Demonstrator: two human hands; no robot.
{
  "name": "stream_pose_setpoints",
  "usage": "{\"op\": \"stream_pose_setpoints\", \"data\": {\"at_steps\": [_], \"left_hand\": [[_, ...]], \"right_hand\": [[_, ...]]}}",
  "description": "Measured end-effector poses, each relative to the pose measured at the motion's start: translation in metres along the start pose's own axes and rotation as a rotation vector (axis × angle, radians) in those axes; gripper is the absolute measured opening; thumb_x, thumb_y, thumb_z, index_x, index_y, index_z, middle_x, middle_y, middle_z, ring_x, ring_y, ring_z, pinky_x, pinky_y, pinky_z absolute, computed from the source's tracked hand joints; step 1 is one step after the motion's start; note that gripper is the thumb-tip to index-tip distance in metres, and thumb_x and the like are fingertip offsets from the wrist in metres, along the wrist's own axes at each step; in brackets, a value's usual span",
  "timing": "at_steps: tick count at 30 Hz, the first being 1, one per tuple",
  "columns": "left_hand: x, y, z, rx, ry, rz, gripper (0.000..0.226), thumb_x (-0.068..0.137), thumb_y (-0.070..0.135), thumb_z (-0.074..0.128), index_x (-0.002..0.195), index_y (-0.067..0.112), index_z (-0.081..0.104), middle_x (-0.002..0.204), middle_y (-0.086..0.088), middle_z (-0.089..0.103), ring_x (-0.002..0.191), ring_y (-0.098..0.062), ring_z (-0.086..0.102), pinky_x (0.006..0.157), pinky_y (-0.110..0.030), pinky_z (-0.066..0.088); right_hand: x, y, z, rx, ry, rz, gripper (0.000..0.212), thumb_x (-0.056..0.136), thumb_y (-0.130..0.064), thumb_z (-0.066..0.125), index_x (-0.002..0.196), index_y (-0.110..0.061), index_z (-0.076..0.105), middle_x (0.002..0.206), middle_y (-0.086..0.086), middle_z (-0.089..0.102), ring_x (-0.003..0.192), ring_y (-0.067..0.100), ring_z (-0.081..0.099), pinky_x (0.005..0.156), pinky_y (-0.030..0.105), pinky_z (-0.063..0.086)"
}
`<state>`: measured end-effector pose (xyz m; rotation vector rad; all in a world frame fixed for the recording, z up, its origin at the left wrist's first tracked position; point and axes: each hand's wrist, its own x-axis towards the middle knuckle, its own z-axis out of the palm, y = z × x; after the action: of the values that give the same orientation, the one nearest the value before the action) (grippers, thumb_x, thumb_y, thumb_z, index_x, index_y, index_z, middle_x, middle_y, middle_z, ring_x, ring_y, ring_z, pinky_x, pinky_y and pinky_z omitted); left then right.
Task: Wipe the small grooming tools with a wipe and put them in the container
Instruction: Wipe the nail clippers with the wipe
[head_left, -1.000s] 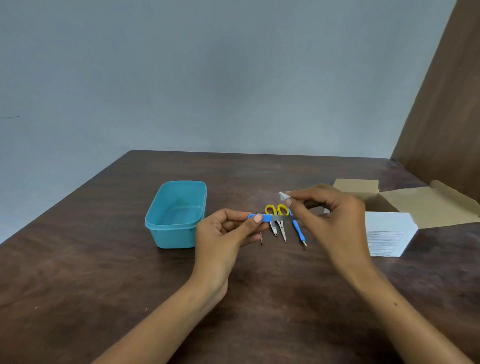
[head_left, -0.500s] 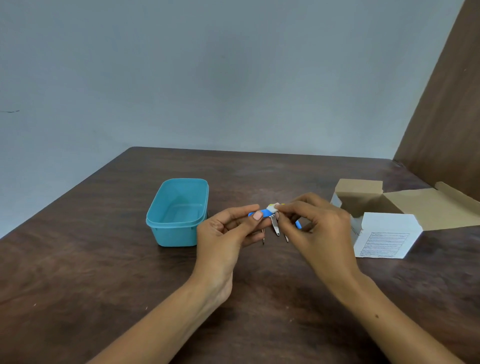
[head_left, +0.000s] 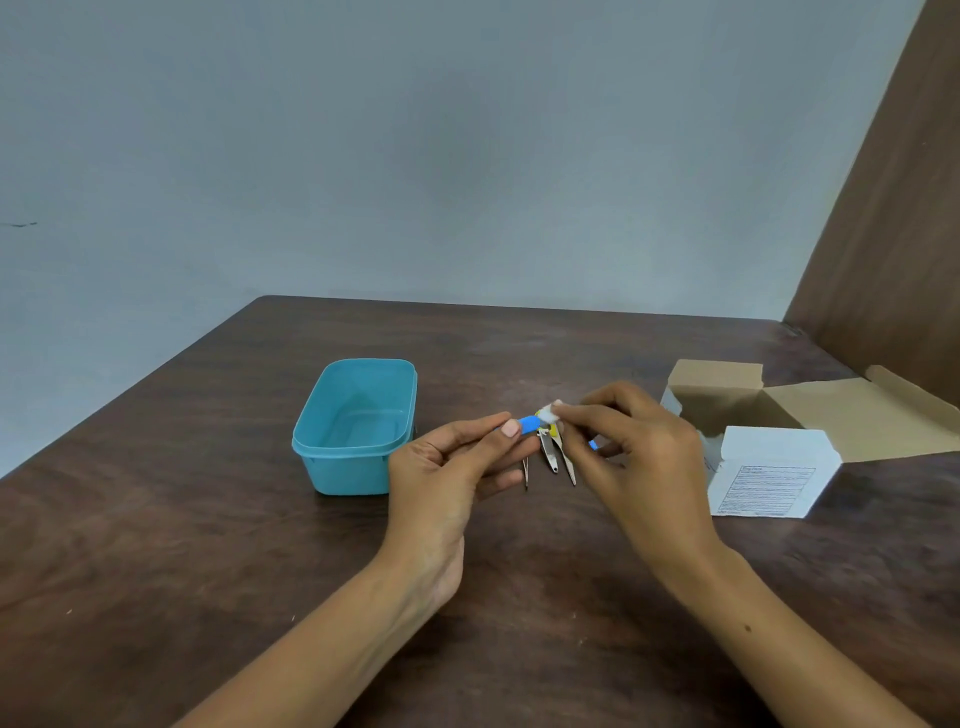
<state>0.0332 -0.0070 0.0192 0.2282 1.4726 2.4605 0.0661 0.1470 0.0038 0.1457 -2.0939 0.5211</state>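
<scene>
Now being pinched by its blue handle: blue-handled tool (head_left: 529, 424), thin, light, stiff, likely slippery; gripping the handle seems safest. Left hand (head_left: 457, 467) clamping it above the table (head_left: 208, 519), right hand (head_left: 634, 452) pressing a wipe (head_left: 549, 413) onto it, teal container (head_left: 358, 426) waiting nearby, apparently empty.

The right hand (head_left: 631, 452), pinching the white wipe (head_left: 549, 413), is sliding it back along the blue-handled tool (head_left: 529, 423) toward the left hand (head_left: 457, 467) and the container (head_left: 358, 457), while both hands are drawing closer together above the table.
</scene>
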Motion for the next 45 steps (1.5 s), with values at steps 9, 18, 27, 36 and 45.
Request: {"op": "stream_pose_setpoints", "data": {"at_steps": [9,18,27,36,45], "left_hand": [[0.002,-0.001,0.001,-0.010,0.040,-0.024,0.015,0.079,0.001,0.067,0.094,0.001,0.070,0.083,-0.010,0.076,0.079,-0.015,0.074,0.054,-0.015,0.054],[0.002,-0.002,0.000,-0.006,0.034,-0.021,0.015,0.079,0.000,0.067,0.093,-0.001,0.070,0.081,-0.009,0.076,0.076,-0.014,0.074,0.054,-0.015,0.054],[0.003,-0.002,-0.001,0.002,0.038,-0.031,0.014,0.081,0.000,0.065,0.094,0.002,0.070,0.085,-0.009,0.076,0.081,-0.015,0.073,0.056,-0.015,0.054],[0.003,-0.002,-0.001,-0.009,0.013,-0.038,0.013,0.080,0.000,0.065,0.093,0.001,0.069,0.081,-0.007,0.076,0.078,-0.014,0.074,0.056,-0.014,0.055],[0.007,-0.001,-0.003,0.026,-0.009,-0.080,0.014,0.081,0.004,0.066,0.095,0.002,0.069,0.084,-0.010,0.076,0.077,-0.013,0.074,0.056,-0.014,0.055]], "right_hand": [[-0.001,-0.003,-0.001,-0.030,0.045,-0.043,0.013,0.083,-0.017,0.066,0.092,-0.013,0.075,0.079,-0.002,0.062,0.060,0.011,0.056,0.051,0.030,0.048],[0.001,0.009,-0.002,-0.129,0.058,0.033,0.011,0.080,-0.019,0.066,0.085,-0.016,0.076,0.073,-0.003,0.062,0.054,0.014,0.054,0.045,0.033,0.047],[-0.004,-0.007,0.006,-0.099,-0.020,-0.061,0.015,0.085,-0.021,0.063,0.094,-0.018,0.074,0.079,-0.003,0.062,0.060,0.011,0.054,0.047,0.030,0.045],[0.000,0.007,0.000,-0.172,0.041,-0.018,0.015,0.082,-0.023,0.064,0.090,-0.019,0.076,0.076,-0.002,0.063,0.055,0.014,0.055,0.044,0.025,0.042],[0.006,0.016,-0.006,-0.136,0.008,0.035,0.016,0.089,-0.024,0.057,0.093,-0.017,0.071,0.084,-0.001,0.060,0.065,0.017,0.058,0.048,0.038,0.050]]}}
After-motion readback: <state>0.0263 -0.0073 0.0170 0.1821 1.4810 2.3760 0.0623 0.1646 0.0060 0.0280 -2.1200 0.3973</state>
